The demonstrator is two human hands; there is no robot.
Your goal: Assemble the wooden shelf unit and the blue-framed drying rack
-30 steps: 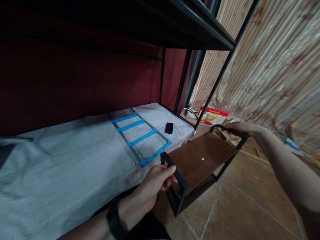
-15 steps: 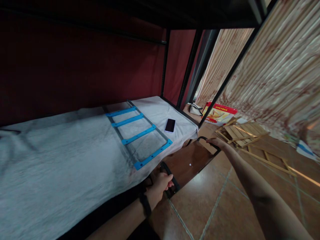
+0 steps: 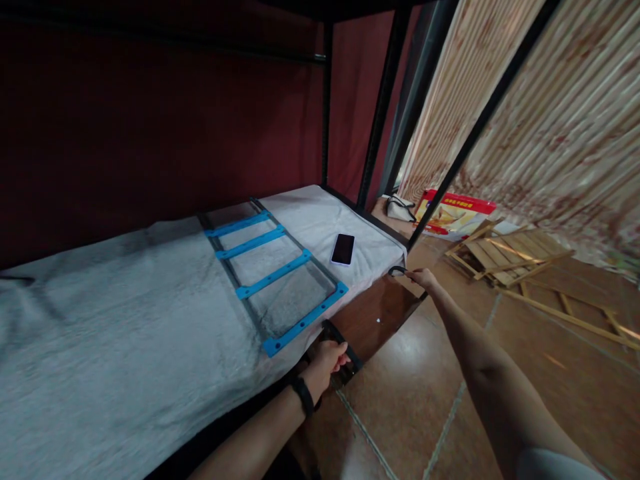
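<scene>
A brown board [image 3: 379, 312] with black loop-shaped bars at both ends, like a small folding table, is held low beside the bed [image 3: 150, 320], partly hidden under its edge. My left hand [image 3: 327, 360], with a dark wristband, is closed around the near loop bar [image 3: 350, 348]. At the far end, my right hand [image 3: 423, 279] is closed on the other loop bar [image 3: 397, 269]. On the white bedding, a flat frame with blue crossbars [image 3: 277, 273] and grey side rails lies close to the board. A phone [image 3: 343, 249] with a dark screen lies beyond the frame.
Black metal posts [image 3: 383, 107] rise at the bed's end, with another slanting bar on the right. Folded wooden slatted furniture [image 3: 520, 253] and a red-and-yellow box [image 3: 453, 215] stand on the tiled floor [image 3: 415, 400] near a patterned curtain [image 3: 565, 113].
The board has shifted in toward the bed, its far end now closer to the bed's edge. Both hands keep their grip. My view has turned slightly left and down.
</scene>
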